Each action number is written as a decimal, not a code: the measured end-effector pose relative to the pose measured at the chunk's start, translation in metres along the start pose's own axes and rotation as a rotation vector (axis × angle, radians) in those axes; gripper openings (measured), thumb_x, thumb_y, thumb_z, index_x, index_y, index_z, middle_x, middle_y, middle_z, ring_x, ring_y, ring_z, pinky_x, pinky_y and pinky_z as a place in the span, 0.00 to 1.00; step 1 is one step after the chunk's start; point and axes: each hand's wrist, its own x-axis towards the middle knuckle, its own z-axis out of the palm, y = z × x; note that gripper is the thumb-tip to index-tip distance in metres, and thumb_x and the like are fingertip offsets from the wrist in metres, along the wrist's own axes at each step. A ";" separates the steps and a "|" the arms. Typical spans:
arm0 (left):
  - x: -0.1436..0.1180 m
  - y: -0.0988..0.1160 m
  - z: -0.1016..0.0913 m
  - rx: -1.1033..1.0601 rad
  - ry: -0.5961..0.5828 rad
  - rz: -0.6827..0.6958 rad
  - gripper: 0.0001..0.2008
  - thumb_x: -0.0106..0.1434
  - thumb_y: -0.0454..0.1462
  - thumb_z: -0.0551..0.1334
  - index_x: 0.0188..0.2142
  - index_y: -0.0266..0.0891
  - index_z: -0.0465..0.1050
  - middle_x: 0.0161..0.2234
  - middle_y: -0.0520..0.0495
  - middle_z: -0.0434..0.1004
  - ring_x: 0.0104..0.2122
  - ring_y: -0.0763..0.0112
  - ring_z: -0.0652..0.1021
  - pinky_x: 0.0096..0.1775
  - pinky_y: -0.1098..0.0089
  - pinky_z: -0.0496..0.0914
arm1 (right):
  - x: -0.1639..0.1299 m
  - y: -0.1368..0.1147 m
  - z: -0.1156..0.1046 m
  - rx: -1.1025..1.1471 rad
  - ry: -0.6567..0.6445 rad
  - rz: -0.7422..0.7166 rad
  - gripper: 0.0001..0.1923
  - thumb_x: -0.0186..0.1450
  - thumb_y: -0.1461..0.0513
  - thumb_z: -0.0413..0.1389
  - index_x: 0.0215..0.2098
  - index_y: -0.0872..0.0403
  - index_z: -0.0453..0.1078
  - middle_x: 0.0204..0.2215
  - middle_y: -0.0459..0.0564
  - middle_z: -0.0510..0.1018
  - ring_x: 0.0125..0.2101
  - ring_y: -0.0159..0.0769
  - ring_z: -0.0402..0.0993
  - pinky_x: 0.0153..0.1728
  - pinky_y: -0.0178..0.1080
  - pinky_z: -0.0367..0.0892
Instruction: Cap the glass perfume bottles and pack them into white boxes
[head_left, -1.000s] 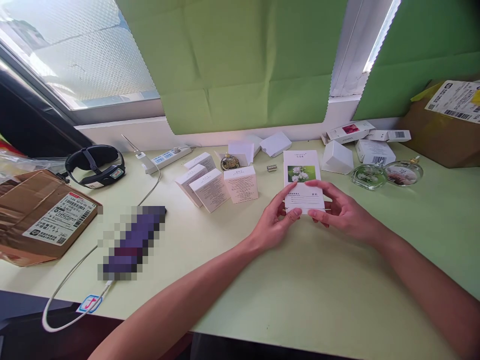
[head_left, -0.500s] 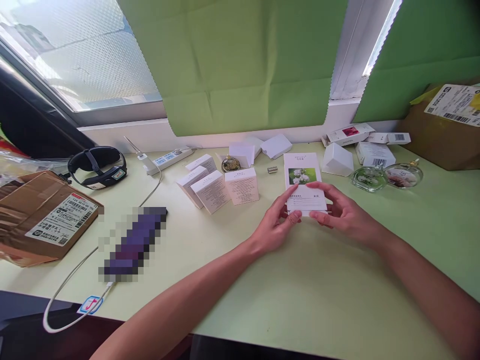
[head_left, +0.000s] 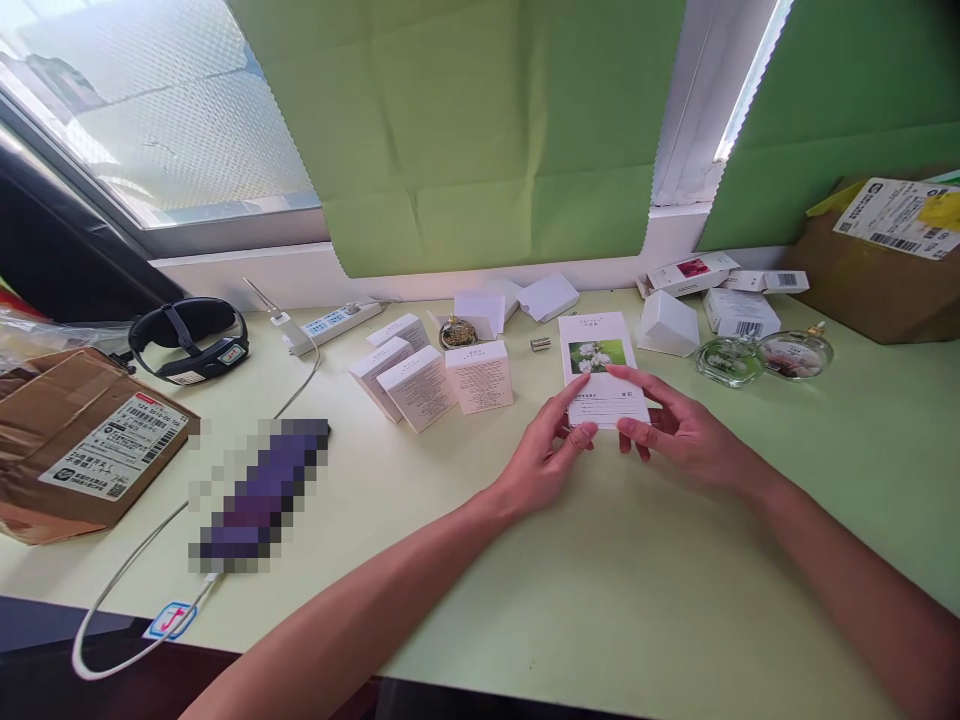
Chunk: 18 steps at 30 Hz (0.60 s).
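Observation:
A flat white carton (head_left: 598, 360) printed with a picture of white flowers lies on the pale green table (head_left: 600, 600). My left hand (head_left: 541, 456) pinches its near left corner. My right hand (head_left: 679, 432) grips its near right edge, fingers over the top. Left of the carton stand three small white boxes (head_left: 431, 380) with printed text. A gold round object (head_left: 457, 332) sits behind them beside an opened white box (head_left: 480, 308).
Two round glass bottles (head_left: 761, 356) and more white boxes (head_left: 720, 295) lie at the right, with a cardboard parcel (head_left: 885, 260) beyond. At the left are another parcel (head_left: 82, 450), a black headband device (head_left: 187, 335), a power strip (head_left: 334, 322) and a white cable (head_left: 127, 590).
Both hands stay on the carton; my fingers have shifted slightly along its near edge. The view has drifted a little, so everything sits slightly lower and further left.

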 end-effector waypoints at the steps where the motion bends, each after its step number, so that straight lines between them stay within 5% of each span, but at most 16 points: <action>1: 0.000 -0.001 0.000 0.008 0.008 0.010 0.30 0.71 0.47 0.56 0.69 0.49 0.52 0.54 0.38 0.71 0.38 0.69 0.75 0.46 0.63 0.71 | 0.000 0.001 -0.001 -0.025 0.001 -0.010 0.36 0.65 0.49 0.60 0.68 0.36 0.55 0.36 0.45 0.80 0.35 0.36 0.77 0.35 0.37 0.75; 6: 0.000 -0.004 0.002 0.017 0.046 0.034 0.29 0.71 0.48 0.56 0.68 0.49 0.55 0.52 0.39 0.71 0.35 0.72 0.73 0.43 0.65 0.71 | 0.000 0.005 -0.005 -0.145 0.005 -0.079 0.38 0.63 0.50 0.63 0.68 0.34 0.56 0.51 0.45 0.79 0.49 0.44 0.77 0.47 0.42 0.75; 18: 0.000 -0.008 0.001 0.038 0.084 0.021 0.29 0.67 0.49 0.62 0.65 0.52 0.62 0.46 0.44 0.74 0.35 0.70 0.70 0.41 0.65 0.70 | 0.005 0.013 -0.005 -0.079 0.101 -0.146 0.29 0.60 0.52 0.66 0.59 0.38 0.70 0.51 0.46 0.79 0.45 0.42 0.78 0.47 0.42 0.75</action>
